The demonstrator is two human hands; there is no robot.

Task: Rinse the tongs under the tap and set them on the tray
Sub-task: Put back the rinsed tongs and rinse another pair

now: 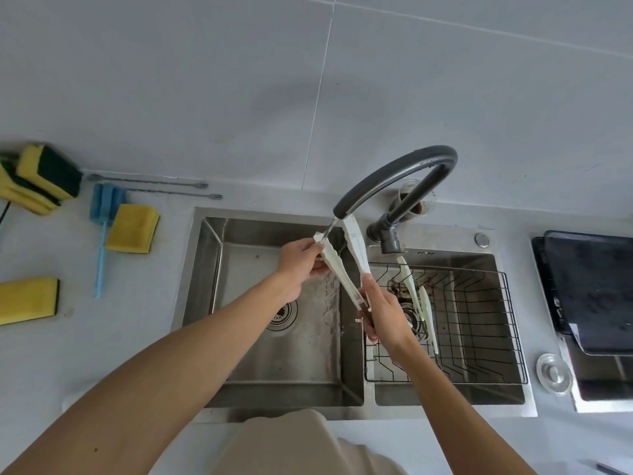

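The right hand (385, 313) grips the hinge end of the white tongs (346, 265), fingers curled round the dark joint, with the two arms fanning upward toward twelve o'clock. The left hand (301, 265) pinches the tip of the left arm, at about ten o'clock from the right hand. That tip sits directly under the spout of the dark grey tap (394, 173), where a thin stream of water meets it; the right arm's tip stands just beside the spout. The tongs hang spread apart above the divider of the steel double sink (202, 269), mostly over its left basin, whose drain (282, 313) lies at seven o'clock from the left hand.

At three o'clock from the right hand, the right basin holds a black wire basket (479, 320), and a second pair of white tongs (421, 299) lies inside it, tilted against the wires. Farther out at three o'clock, a dark tray (592, 286) rests on the counter, well apart from the held tongs, with a round sink plug (553, 373) near its lower left corner.

At nine o'clock, on the grey counter (120, 320), lie yellow sponges (132, 229), a blue brush (102, 228) touching one sponge, and two thin grey straw brushes (150, 182) along the wall.
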